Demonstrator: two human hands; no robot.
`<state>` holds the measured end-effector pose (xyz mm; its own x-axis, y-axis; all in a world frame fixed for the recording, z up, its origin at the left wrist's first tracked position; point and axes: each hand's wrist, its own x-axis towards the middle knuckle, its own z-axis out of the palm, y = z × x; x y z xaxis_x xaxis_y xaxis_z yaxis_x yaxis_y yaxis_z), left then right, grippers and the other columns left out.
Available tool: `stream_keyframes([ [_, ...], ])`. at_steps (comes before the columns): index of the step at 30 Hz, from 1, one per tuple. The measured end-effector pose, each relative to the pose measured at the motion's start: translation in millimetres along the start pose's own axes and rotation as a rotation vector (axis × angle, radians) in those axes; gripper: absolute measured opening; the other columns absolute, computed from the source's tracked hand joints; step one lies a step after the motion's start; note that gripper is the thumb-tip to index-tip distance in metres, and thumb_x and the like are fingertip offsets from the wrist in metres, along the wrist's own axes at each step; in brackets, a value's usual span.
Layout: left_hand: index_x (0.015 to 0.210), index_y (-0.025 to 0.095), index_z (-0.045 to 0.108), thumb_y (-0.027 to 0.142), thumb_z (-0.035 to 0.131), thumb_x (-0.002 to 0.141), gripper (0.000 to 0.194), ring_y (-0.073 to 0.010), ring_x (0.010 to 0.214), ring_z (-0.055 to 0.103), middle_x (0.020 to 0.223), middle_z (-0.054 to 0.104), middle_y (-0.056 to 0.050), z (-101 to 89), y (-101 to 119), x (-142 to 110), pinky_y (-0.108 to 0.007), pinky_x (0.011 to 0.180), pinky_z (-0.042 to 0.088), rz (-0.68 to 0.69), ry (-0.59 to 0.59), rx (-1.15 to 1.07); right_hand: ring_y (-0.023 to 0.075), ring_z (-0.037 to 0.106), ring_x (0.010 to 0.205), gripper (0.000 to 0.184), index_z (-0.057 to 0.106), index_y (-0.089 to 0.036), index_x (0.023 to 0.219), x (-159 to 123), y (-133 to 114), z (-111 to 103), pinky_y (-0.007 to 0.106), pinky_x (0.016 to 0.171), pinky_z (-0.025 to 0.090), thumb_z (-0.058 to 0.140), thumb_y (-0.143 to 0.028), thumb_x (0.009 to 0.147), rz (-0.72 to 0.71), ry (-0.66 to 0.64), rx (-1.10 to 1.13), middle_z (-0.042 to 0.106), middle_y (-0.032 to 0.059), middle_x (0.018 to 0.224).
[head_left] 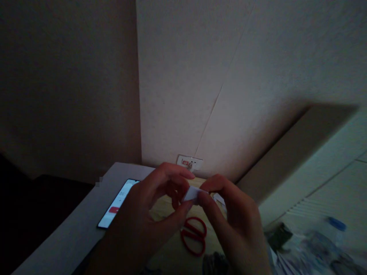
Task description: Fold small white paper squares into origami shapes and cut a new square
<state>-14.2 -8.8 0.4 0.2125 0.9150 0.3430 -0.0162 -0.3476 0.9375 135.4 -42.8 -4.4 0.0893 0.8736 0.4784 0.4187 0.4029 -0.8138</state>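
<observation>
A small folded piece of white paper (pixel 191 193) is held up between my two hands, above the table. My right hand (pixel 235 214) pinches its right end between thumb and forefinger. At the paper's left end is my left hand (pixel 149 210), its thumb against the lower edge and its curled fingers behind; the forefinger is raised off the paper. Below the hands, scissors (pixel 195 236) with red handles lie on the wooden tabletop (pixel 166 248), their blades mostly hidden by my left hand.
To the left, a lit phone (pixel 117 204) lies on a pale surface (pixel 74 225), partly covered by my left hand. A wall socket (pixel 189 162) with a plug sits behind. Another white scrap (pixel 219 199) shows behind my right hand. Plastic bags and a blue-capped bottle (pixel 336 225) are at the lower right.
</observation>
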Motion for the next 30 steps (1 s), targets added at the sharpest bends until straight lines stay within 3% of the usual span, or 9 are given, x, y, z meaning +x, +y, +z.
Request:
stream_keyframes([
  [5,0.087,0.026,0.065,0.016,0.07,0.074,0.017,-0.0118,0.069,0.065,0.076,0.066,0.005,-1.8,-2,0,-0.02,0.068,0.057,-0.04,0.029,-0.073,0.0127,0.063,0.062,0.017,0.065,-0.023,0.075,0,-1,0,0.018,0.048,0.048,0.062,-0.031,0.09,0.048,-0.01,0.026,0.065,-0.0024,0.066],
  [12,0.081,0.029,0.07,0.019,0.076,0.07,0.016,-0.0121,0.076,0.068,0.077,0.071,0.007,1.4,0,0,-0.017,0.072,0.056,-0.12,0.053,-0.184,0.013,0.06,0.057,0.027,0.063,-0.022,0.064,-5,-9,10,0.02,0.042,0.039,0.065,-0.038,0.087,0.188,0.14,0.114,0.061,-0.0018,0.059],
  [18,0.069,0.03,0.073,0.016,0.075,0.072,0.014,-0.0087,0.068,0.066,0.067,0.07,0.01,1.6,3,1,-0.013,0.066,0.051,-0.101,0.055,-0.145,0.0155,0.064,0.068,0.015,0.067,-0.025,0.076,-4,-4,5,0.02,0.047,0.043,0.067,-0.036,0.086,0.157,0.062,0.122,0.069,-0.0011,0.071],
  [21,0.073,0.031,0.074,0.016,0.075,0.071,0.015,-0.0095,0.073,0.067,0.072,0.072,0.01,0.0,3,1,-0.014,0.07,0.053,-0.12,0.062,-0.142,0.0155,0.064,0.068,0.013,0.067,-0.025,0.077,-1,-1,3,0.02,0.047,0.044,0.068,-0.035,0.085,0.123,0.044,0.122,0.068,-0.0008,0.071],
  [26,0.087,0.033,0.073,0.011,0.077,0.066,0.03,-0.0104,0.078,0.068,0.079,0.072,0.01,-0.5,1,0,-0.014,0.073,0.054,-0.141,0.048,-0.171,0.0121,0.054,0.06,0.025,0.059,-0.023,0.064,-2,-9,10,0.02,0.049,0.041,0.067,-0.036,0.084,0.217,0.182,0.16,0.056,-0.0031,0.061],
  [30,0.084,0.031,0.074,0.013,0.075,0.07,0.022,-0.0095,0.075,0.068,0.076,0.071,0.009,1.0,1,0,-0.013,0.073,0.054,-0.097,0.077,-0.177,0.0132,0.054,0.065,0.022,0.059,-0.023,0.067,-3,-14,13,0.02,0.05,0.041,0.066,-0.037,0.082,0.296,0.17,0.194,0.057,-0.0026,0.064],
])
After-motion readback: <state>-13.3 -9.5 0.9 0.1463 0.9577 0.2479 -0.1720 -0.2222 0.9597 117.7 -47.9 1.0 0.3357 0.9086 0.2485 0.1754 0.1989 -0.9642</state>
